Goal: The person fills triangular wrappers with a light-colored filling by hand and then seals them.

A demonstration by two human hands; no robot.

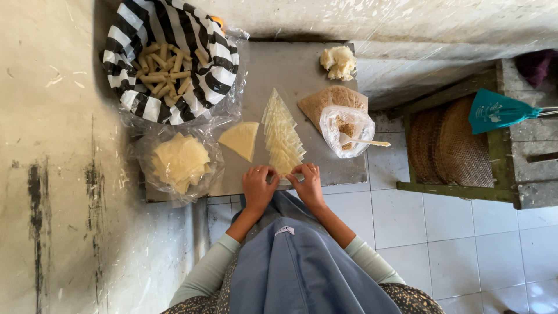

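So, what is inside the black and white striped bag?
The striped bag holds a pile of pale rolled pastry sticks. Only the top layer shows; whatever lies deeper is covered.

Home food-prep corner: low board [302, 70] with pastry wrappers [282, 136], tiled floor [465, 232], worn walls.

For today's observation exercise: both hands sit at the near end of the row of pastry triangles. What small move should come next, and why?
Probably lift the nearest triangle off the row of wrappers: the left hand and right hand both pinch its near end, and the filling bag waits beside it.
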